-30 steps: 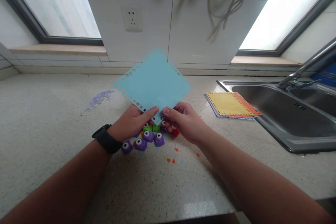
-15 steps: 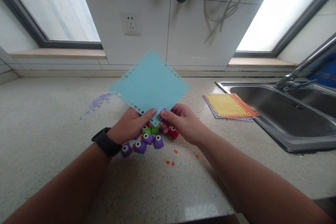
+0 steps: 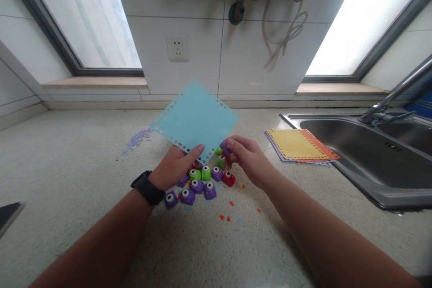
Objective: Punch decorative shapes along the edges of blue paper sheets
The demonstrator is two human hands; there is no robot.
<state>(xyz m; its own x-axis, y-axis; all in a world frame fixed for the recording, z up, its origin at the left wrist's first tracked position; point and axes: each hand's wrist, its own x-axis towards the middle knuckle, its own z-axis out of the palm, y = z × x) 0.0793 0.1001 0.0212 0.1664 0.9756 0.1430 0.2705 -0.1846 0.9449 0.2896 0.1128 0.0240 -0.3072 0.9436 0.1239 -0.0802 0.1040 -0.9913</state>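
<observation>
My left hand (image 3: 176,165) pinches the near corner of a light blue sheet of paper (image 3: 197,119), thumb on top. Small shaped holes run along the sheet's edges. Just right of the paper, my right hand (image 3: 249,155) is closed on a purple craft punch (image 3: 226,147), partly covered by its fingers. On the counter below lie several more craft punches: purple ones (image 3: 187,196), green ones (image 3: 205,173) and a red one (image 3: 229,178). Some have a star on their white button. The paper and hands hide part of this group.
Paper bits (image 3: 231,203) are scattered near the punches, and a purple and yellow heap of bits (image 3: 137,139) lies at left. A stack of punched sheets (image 3: 293,144) rests beside the steel sink (image 3: 357,153). A dark flat object (image 3: 10,216) shows at the left edge.
My right hand has moved right, away from the paper's near corner, with the purple craft punch in it. The left hand still holds the sheet. The camera view has tilted up slightly.
</observation>
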